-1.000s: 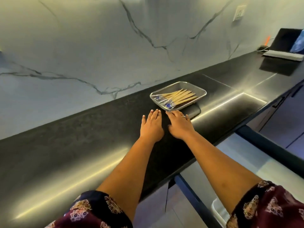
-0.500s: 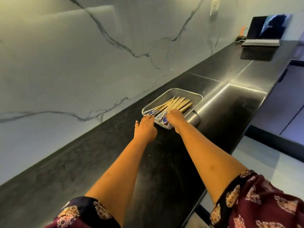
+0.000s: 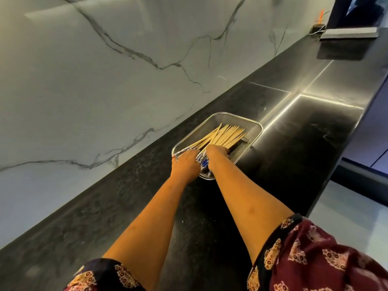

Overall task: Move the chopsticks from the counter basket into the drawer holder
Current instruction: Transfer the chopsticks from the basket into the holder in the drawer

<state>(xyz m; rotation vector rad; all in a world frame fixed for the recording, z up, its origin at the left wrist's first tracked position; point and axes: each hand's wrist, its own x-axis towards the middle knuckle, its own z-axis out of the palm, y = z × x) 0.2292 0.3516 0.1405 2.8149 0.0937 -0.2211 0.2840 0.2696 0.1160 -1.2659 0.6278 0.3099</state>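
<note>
A metal mesh basket (image 3: pixel 253 125) sits on the black counter and holds several pale wooden chopsticks (image 3: pixel 225 135) with blue-and-white patterned ends. My left hand (image 3: pixel 185 162) lies over the basket's near-left corner, its fingers curled down onto the patterned ends. My right hand (image 3: pixel 216 151) reaches into the basket from the near side, fingers bent over the middle of the bundle. The fingertips of both hands are hidden, so the grip itself does not show. No drawer or holder is in view.
The black counter (image 3: pixel 294 143) runs along a marble-veined wall (image 3: pixel 126 70). A laptop (image 3: pixel 354 22) with a cable beside it stands at the far end. The counter's front edge lies to the right, with dark cabinet fronts (image 3: pixel 369 143) and pale floor below.
Both hands have moved forward from the bare counter into the basket and now rest on the chopsticks. The view has tilted and come closer to the basket.
</note>
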